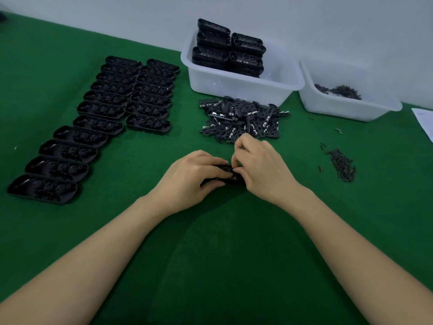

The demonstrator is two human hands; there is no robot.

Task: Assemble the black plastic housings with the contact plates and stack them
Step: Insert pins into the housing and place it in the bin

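Observation:
A black plastic housing (226, 174) lies on the green cloth at the centre, mostly hidden under both hands. My left hand (192, 178) grips its left part, fingers curled over it. My right hand (260, 166) pinches at its right end, where a contact plate seems to sit; I cannot tell how far it is seated. A heap of contact plates (243, 118) lies just beyond my hands. Two overlapping rows of empty housings (105, 120) run along the left. Stacked housings (228, 49) stand in a white bin (239, 86).
A second white bin (346, 106) at the right holds small dark screws (339, 91). A loose pile of screws (342, 164) lies on the cloth to the right of my hands. A sheet of paper (425, 123) pokes in at the right edge. A grey wall backs the table.

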